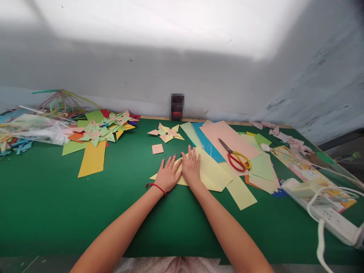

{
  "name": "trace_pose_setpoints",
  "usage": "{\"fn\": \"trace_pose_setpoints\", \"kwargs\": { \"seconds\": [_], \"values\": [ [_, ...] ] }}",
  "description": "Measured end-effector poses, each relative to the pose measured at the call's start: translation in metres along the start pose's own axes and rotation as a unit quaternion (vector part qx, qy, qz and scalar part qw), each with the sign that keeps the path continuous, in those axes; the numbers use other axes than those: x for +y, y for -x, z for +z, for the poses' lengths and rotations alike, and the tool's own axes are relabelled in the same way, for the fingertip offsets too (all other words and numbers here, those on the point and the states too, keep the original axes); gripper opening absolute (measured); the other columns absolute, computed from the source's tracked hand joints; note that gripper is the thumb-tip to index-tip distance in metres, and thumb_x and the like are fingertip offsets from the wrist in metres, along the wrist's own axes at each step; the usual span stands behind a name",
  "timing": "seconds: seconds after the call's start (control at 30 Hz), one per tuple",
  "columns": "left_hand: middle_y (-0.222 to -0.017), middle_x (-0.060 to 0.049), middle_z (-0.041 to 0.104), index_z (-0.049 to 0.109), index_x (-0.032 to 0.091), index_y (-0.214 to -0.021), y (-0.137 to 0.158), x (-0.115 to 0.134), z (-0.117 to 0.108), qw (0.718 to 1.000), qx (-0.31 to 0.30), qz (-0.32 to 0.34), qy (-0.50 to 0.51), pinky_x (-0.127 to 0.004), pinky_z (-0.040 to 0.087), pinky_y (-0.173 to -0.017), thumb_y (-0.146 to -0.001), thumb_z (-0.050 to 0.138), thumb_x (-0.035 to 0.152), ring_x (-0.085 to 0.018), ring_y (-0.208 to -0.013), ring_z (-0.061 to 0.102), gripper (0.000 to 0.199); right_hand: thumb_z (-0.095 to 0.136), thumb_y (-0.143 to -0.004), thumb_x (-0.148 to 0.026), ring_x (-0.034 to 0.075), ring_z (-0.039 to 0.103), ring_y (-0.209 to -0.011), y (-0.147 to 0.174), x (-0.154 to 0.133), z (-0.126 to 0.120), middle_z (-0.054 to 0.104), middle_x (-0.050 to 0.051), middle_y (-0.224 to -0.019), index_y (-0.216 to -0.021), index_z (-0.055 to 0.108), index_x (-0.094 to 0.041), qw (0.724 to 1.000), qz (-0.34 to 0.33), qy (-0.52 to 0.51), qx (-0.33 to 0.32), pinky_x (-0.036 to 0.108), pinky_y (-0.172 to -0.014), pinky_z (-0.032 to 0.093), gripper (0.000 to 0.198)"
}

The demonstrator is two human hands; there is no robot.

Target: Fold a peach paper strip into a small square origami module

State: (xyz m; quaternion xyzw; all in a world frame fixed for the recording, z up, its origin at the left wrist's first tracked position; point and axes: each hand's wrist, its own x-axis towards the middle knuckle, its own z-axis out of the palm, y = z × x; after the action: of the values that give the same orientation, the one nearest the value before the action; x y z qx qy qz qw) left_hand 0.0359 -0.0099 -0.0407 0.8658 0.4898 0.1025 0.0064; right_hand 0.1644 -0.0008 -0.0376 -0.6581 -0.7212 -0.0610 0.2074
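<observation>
Both my hands press flat on a pale yellow sheet of paper (214, 170) with a folded, pointed left end. My left hand (167, 175), a red cord at its wrist, lies over the narrow left part, fingers stretched out. Beside it my right hand (192, 167) rests with fingers spread on the middle of the sheet. Part of the paper is hidden beneath the hands. Just beyond my left hand lies a small pink folded square (157, 149). Behind that sits a pink and yellow folded paper star (167, 132).
Scissors (233, 155) with red and yellow handles lie on pink paper (224, 132) to the right. A white power strip (327, 216) with cables is at the right edge. Folded paper stars (99, 131), a yellow strip (92, 159) and a plastic bag (42, 129) lie left on the green table (57, 204).
</observation>
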Motion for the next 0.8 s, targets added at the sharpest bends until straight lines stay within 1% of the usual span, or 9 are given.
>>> {"fn": "trace_pose_setpoints", "kwargs": {
  "seconds": [0.13,0.23,0.33,0.4,0.5,0.63,0.7,0.77,0.8],
  "values": [
    [-0.144,-0.008,0.022,0.029,0.024,-0.136,-0.001,0.001,-0.002,1.0,0.0,-0.004,0.008,-0.049,0.013,-0.105,-0.087,0.025,0.052,-0.025,-0.132,0.02,0.056,0.033,-0.089,-0.021,0.027,0.013,-0.133,0.002,0.023,-0.001,0.023,0.014,-0.144,-0.118,0.051,-0.015,1.0,0.0,-0.012,0.026,0.052,-0.101,0.016,0.035],
    [-0.144,-0.008,0.023,0.03,0.023,-0.135,0.0,0.002,-0.005,1.0,0.008,-0.009,0.01,-0.048,0.011,-0.107,-0.087,0.024,0.052,-0.024,-0.133,0.018,0.057,0.032,-0.09,-0.021,0.026,0.014,-0.133,0.009,0.047,-0.006,0.024,0.014,-0.143,-0.116,0.051,-0.014,0.998,0.002,-0.002,0.061,0.052,-0.102,0.017,0.034],
    [-0.145,-0.009,0.021,0.03,0.02,-0.136,0.004,-0.003,-0.006,0.999,0.022,-0.033,0.003,-0.046,0.01,-0.107,-0.088,0.023,0.051,-0.023,-0.133,0.015,0.058,0.031,-0.09,-0.021,0.026,0.015,-0.133,0.015,0.068,-0.012,0.027,0.015,-0.142,-0.113,0.052,-0.012,0.996,0.019,0.015,0.082,0.051,-0.102,0.017,0.033],
    [-0.145,-0.01,0.02,0.03,0.019,-0.136,0.008,-0.011,-0.007,0.998,0.031,-0.058,-0.008,-0.047,0.01,-0.107,-0.088,0.023,0.051,-0.024,-0.133,0.015,0.058,0.03,-0.091,-0.02,0.025,0.015,-0.133,0.018,0.077,-0.015,0.029,0.015,-0.141,-0.112,0.053,-0.012,0.996,0.024,0.019,0.087,0.05,-0.103,0.017,0.032],
    [-0.144,-0.012,0.021,0.031,0.017,-0.135,0.016,-0.028,-0.009,0.994,0.04,-0.099,-0.033,-0.05,0.008,-0.106,-0.088,0.024,0.05,-0.026,-0.133,0.016,0.059,0.029,-0.091,-0.02,0.024,0.017,-0.132,0.02,0.083,-0.017,0.031,0.014,-0.14,-0.11,0.054,-0.012,0.995,0.024,0.013,0.095,0.049,-0.104,0.017,0.032],
    [-0.144,-0.014,0.021,0.031,0.014,-0.135,0.021,-0.043,-0.011,0.987,0.05,-0.14,-0.059,-0.055,0.009,-0.104,-0.087,0.027,0.05,-0.028,-0.133,0.016,0.06,0.028,-0.091,-0.021,0.024,0.018,-0.132,0.02,0.081,-0.019,0.033,0.013,-0.139,-0.11,0.054,-0.013,0.995,0.012,0.004,0.095,0.05,-0.104,0.018,0.032],
    [-0.143,-0.014,0.023,0.033,0.015,-0.134,0.021,-0.045,-0.013,0.986,0.062,-0.142,-0.063,-0.056,0.01,-0.103,-0.087,0.03,0.048,-0.03,-0.132,0.018,0.057,0.028,-0.091,-0.021,0.024,0.018,-0.132,0.02,0.08,-0.019,0.033,0.013,-0.139,-0.109,0.054,-0.013,0.995,0.011,0.003,0.094,0.049,-0.104,0.019,0.032],
    [-0.14,-0.015,0.029,0.042,0.015,-0.128,0.019,-0.043,-0.018,0.985,0.084,-0.134,-0.062,-0.055,0.013,-0.103,-0.087,0.035,0.043,-0.03,-0.13,0.021,0.05,0.028,-0.091,-0.021,0.024,0.018,-0.132,0.019,0.08,-0.019,0.033,0.013,-0.139,-0.109,0.054,-0.013,0.995,0.012,-0.001,0.096,0.049,-0.104,0.019,0.033],
    [-0.137,-0.015,0.034,0.047,0.015,-0.122,0.018,-0.042,-0.02,0.986,0.097,-0.127,-0.056,-0.054,0.016,-0.103,-0.087,0.037,0.04,-0.03,-0.129,0.025,0.044,0.028,-0.091,-0.021,0.024,0.018,-0.132,0.019,0.08,-0.019,0.033,0.013,-0.139,-0.109,0.054,-0.013,0.995,0.012,-0.004,0.097,0.05,-0.104,0.019,0.033]
  ]
}}
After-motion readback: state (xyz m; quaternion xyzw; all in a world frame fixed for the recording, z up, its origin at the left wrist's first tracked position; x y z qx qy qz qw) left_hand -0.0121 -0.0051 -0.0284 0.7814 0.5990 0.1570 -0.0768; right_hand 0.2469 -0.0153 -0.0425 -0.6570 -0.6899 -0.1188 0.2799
